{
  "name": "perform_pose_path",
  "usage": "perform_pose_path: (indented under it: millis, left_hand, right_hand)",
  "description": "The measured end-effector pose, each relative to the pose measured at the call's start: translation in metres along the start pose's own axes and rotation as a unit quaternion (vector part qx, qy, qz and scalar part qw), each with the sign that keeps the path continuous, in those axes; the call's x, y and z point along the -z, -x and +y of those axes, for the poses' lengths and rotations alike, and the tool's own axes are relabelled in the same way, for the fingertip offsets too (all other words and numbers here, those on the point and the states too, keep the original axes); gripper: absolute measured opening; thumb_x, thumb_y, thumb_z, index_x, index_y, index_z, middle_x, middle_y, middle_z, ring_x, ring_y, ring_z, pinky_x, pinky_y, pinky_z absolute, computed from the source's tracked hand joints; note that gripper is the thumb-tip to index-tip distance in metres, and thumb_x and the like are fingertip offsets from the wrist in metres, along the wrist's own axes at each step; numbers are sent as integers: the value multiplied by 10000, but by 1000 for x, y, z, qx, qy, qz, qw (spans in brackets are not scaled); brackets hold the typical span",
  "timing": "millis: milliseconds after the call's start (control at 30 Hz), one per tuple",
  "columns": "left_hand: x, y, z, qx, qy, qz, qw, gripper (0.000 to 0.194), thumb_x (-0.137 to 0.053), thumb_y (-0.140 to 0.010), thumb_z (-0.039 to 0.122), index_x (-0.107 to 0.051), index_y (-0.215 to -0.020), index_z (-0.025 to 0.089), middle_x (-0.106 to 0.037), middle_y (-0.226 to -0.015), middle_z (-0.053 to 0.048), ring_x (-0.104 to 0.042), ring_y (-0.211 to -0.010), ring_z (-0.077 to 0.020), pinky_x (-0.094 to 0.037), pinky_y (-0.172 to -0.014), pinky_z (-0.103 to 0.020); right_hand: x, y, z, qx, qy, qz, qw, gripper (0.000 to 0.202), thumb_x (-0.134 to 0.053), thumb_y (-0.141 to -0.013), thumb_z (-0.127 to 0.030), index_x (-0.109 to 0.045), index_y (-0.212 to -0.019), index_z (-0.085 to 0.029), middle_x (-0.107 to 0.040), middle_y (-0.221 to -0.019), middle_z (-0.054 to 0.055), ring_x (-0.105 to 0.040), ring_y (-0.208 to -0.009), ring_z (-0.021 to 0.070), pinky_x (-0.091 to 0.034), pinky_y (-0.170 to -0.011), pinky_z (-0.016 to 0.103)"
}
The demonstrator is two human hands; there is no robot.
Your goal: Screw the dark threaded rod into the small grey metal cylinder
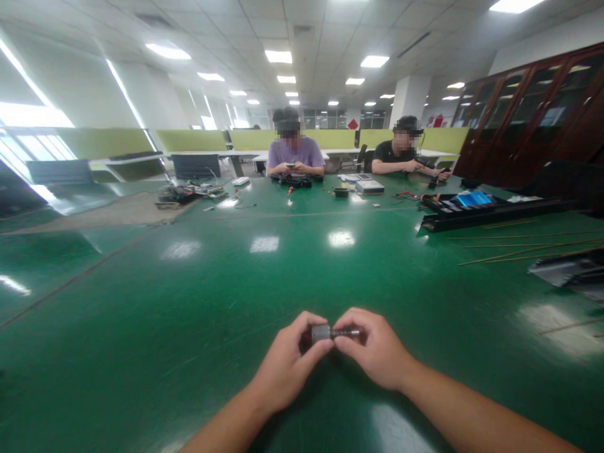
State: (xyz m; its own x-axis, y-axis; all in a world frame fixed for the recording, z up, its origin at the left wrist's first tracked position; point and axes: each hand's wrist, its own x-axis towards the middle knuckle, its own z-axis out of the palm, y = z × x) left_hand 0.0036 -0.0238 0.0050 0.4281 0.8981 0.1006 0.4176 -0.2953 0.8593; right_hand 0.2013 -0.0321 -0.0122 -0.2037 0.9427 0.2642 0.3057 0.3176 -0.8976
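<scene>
Between my two hands lies a small metal part with a grey cylindrical body (321, 333) and a thinner dark shaft (345, 333) pointing right. My left hand (287, 358) grips the cylindrical body between thumb and fingers. The thumb and index finger of my right hand (377, 349) close round the shaft near the body, and its bright tip shows in front of the palm. Both hands are just above the green tabletop (212, 327), close together, with their fingertips almost touching.
Two people (295, 151) (399, 151) sit across the table, handling small objects. Electronic parts (189, 192) lie at the far left. A white box (370, 187) stands at the far side. Black trays (491, 211) and thin rods (528, 248) are on the right.
</scene>
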Motion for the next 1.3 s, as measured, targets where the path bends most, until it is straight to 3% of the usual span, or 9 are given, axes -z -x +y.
perform_pose_path:
  millis: [500,1300]
  left_hand:
    - [0,-1,1,3,2,7,1000,200,-602,-889,361,-599,-1014,206,-632,-874,-2,-574,-806,-177,-416,-734,-267]
    - [0,-1,-1,6,1,20,1000,241,-589,-893,383,-585,-1045,196,-635,-895,-20,-591,-815,-189,-434,-732,-280]
  right_hand:
    - [1,0,0,-4,-2,2,1000,55,-675,-790,-167,-711,-830,-173,-674,-812,17,-627,-764,155,-464,-671,236]
    - [-3,0,4,-59,-23,15,998,92,-677,-789,-232,-675,-852,-165,-645,-744,8,-562,-624,136,-434,-586,238]
